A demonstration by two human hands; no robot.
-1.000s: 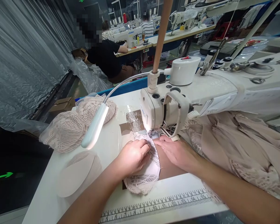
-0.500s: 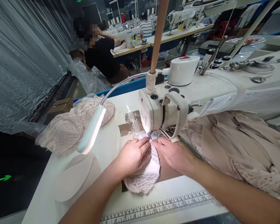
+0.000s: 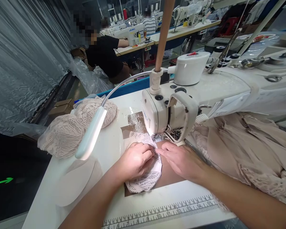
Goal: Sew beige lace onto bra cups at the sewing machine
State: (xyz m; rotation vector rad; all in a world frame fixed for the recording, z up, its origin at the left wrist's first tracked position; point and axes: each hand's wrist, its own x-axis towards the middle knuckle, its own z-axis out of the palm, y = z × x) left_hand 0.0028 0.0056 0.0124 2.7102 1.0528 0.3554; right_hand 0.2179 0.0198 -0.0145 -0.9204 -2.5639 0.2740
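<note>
A pale pink lace bra cup lies flat on the sewing machine bed, its far edge at the needle area of the white sewing machine. My left hand rests on the lace with curled fingers, pinching its right edge just in front of the presser foot. From the other side, my right hand touches the same edge with its fingertips; its thumb and index finger are close together on the fabric. The needle itself is too small to make out.
Stacked lace cups and pale oval pieces lie at the left, near a lit lamp on a bendable neck. Beige lace fabric is heaped at the right. A ruler strip runs along the front. A co-worker sits beyond.
The lace cup has shifted slightly away from me under the machine. My left fingers have drawn back a little from the needle and curled more. The co-worker's arm has lowered.
</note>
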